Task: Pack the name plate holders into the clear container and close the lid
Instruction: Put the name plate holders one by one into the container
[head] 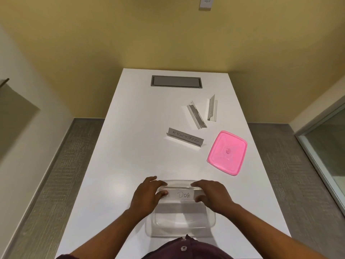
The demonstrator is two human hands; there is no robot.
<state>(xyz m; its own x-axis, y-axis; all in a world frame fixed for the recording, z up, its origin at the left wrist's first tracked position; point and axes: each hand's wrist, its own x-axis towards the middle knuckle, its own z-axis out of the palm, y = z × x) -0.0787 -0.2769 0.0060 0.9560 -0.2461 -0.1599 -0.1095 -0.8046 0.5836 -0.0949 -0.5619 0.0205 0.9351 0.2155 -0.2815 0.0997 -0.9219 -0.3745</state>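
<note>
A clear container (182, 224) stands open on the white table near me. Over its far rim I hold a name plate holder marked "DOG" (183, 194). My left hand (149, 193) grips its left end and my right hand (211, 195) grips its right end. Three more name plate holders lie farther out: one lettered (184, 139), one angled (197, 116), and one standing nearly upright (212, 108). The pink lid (227, 152) lies flat to the right, apart from the container.
The white table (130, 146) has a grey cable hatch (176, 81) set in its far end. Carpet floor shows on both sides, a glass panel at the right edge.
</note>
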